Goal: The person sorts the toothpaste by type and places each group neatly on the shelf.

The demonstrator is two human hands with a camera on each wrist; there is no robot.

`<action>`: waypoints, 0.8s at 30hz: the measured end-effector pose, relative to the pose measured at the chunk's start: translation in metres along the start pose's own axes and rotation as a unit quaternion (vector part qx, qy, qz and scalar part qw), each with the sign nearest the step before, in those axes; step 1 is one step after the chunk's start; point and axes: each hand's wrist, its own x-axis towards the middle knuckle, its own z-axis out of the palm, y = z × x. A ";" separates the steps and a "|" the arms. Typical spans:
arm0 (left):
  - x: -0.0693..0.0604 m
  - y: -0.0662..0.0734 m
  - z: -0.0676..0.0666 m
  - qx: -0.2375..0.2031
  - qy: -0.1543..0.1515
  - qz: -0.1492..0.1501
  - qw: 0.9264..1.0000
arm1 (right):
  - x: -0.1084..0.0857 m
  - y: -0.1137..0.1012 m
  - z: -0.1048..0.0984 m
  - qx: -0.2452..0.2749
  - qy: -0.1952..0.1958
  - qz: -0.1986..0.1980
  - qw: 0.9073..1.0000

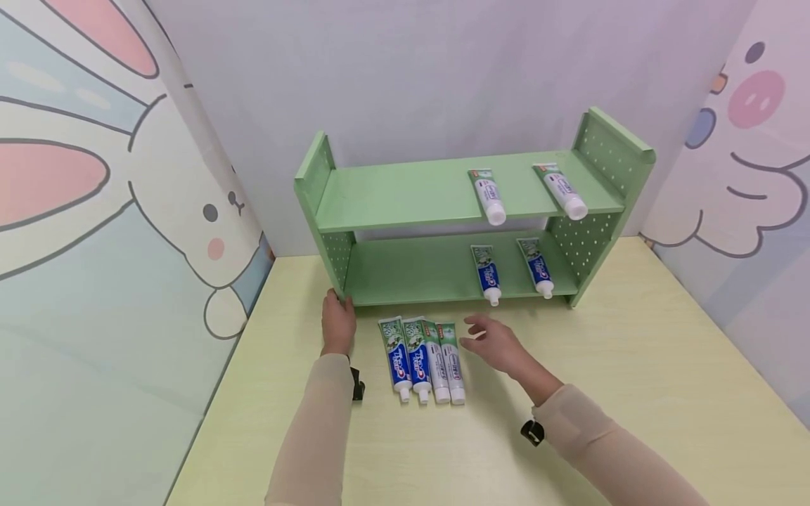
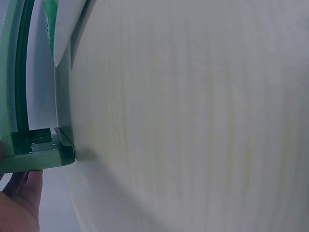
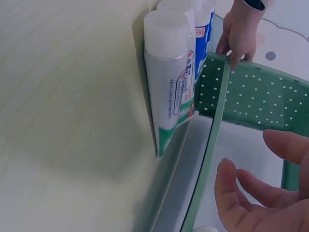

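My left hand [image 1: 338, 325] grips the lower left front corner of a green two-tier shelf [image 1: 395, 193]; in the left wrist view its thumb and fingers [image 2: 31, 193] lie on either side of the side panel. Several toothpaste tubes lie in a row on the table before the shelf, caps toward me: a blue-green tube [image 1: 395, 355] and its twin on the left, then two white-green ones. Beside the rightmost white-green tube [image 1: 452, 362] my right hand [image 1: 496, 344] hovers with fingers loosely bent and holding nothing. In the right wrist view, its thumb and fingers stand apart.
Two white-green toothpaste tubes [image 1: 487, 195] lie on the upper tier's right half, caps past its front edge. Below them, two blue-green tubes [image 1: 486, 270] lie on the lower tier. The pale wooden table [image 1: 633, 365] meets cartoon-printed walls [image 1: 443, 77] on three sides.
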 end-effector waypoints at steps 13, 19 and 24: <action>0.001 -0.002 0.001 0.001 -0.003 0.001 1.000 | -0.006 -0.004 0.009 -0.024 -0.014 0.014 1.000; 0.000 -0.001 0.000 0.000 -0.003 0.003 1.000 | -0.007 -0.005 0.012 -0.035 -0.026 0.029 0.999; -0.001 -0.001 0.000 0.000 -0.004 0.002 1.000 | -0.007 -0.003 0.016 -0.044 -0.041 0.049 0.997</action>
